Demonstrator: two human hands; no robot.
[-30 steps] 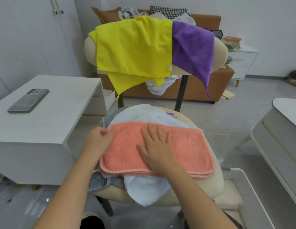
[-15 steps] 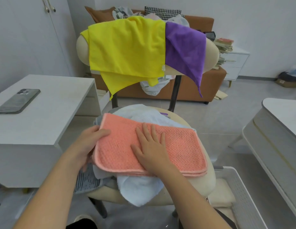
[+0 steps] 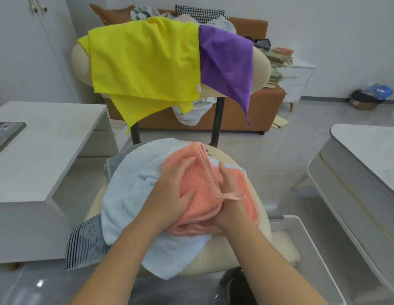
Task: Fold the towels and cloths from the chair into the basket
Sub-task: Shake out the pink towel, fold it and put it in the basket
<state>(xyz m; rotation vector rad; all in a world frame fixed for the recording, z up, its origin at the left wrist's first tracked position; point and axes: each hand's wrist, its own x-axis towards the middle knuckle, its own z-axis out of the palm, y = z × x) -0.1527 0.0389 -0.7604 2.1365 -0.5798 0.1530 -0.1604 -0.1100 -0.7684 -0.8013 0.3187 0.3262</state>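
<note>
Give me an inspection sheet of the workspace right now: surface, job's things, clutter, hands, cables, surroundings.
Surface: cream chair seat, mostly covered by cloths.
Job's things: coral towel part-folded on light blue towel; striped cloth beneath, hanging off the seat's left; yellow cloth and purple cloth draped over the backrest; white basket at lower right.
Clutter: phone on the white table, left.
Hands: left hand lies flat on the coral towel; right hand grips its edge.
Cables: nothing seen.
Surroundings: brown sofa heaped with laundry; books on white drawers.
</note>
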